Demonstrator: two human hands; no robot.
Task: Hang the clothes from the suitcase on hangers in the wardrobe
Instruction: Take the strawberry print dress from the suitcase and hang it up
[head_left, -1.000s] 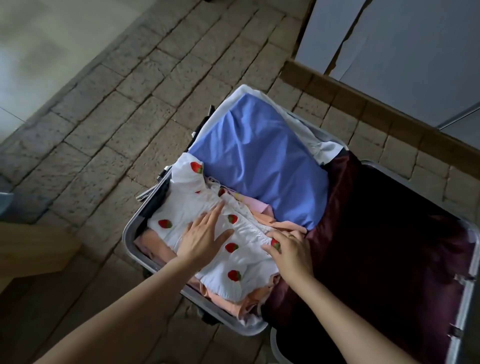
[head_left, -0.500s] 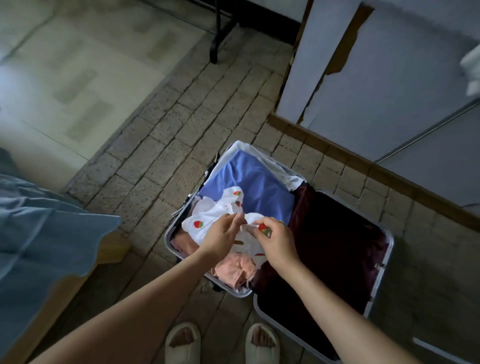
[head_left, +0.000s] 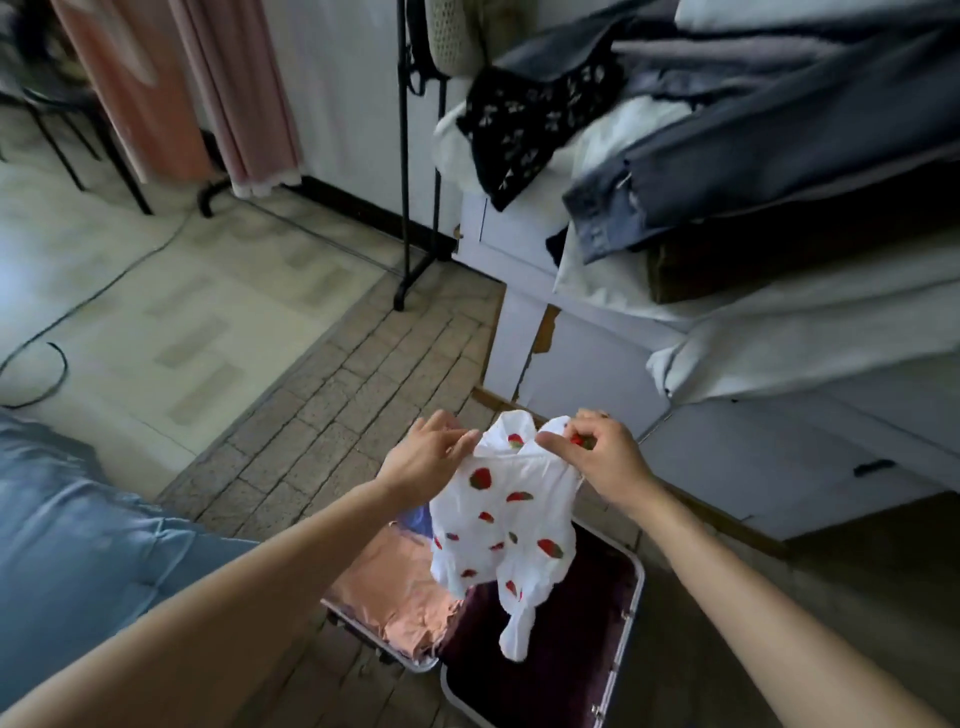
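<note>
A small white garment with red strawberry prints (head_left: 506, 514) hangs in the air above the open suitcase (head_left: 621, 631). My left hand (head_left: 426, 457) pinches its top left edge and my right hand (head_left: 597, 452) pinches its top right edge. Below it in the suitcase lies a folded peach garment (head_left: 395, 592), with a bit of blue cloth (head_left: 418, 519) showing behind it. The suitcase's other half is lined in dark maroon. No hanger shows in view.
A white cabinet (head_left: 727, 452) with clothes hanging above it, among them a denim piece (head_left: 727, 171) and a black patterned one (head_left: 524, 130), fills the right. A black rack pole (head_left: 402, 156) stands behind. A blue bedcover (head_left: 78, 545) lies at the left. A cable crosses the floor.
Both hands took hold of the strawberry garment in the suitcase and lifted it up. The view rose from the suitcase to the room and the hanging clothes.
</note>
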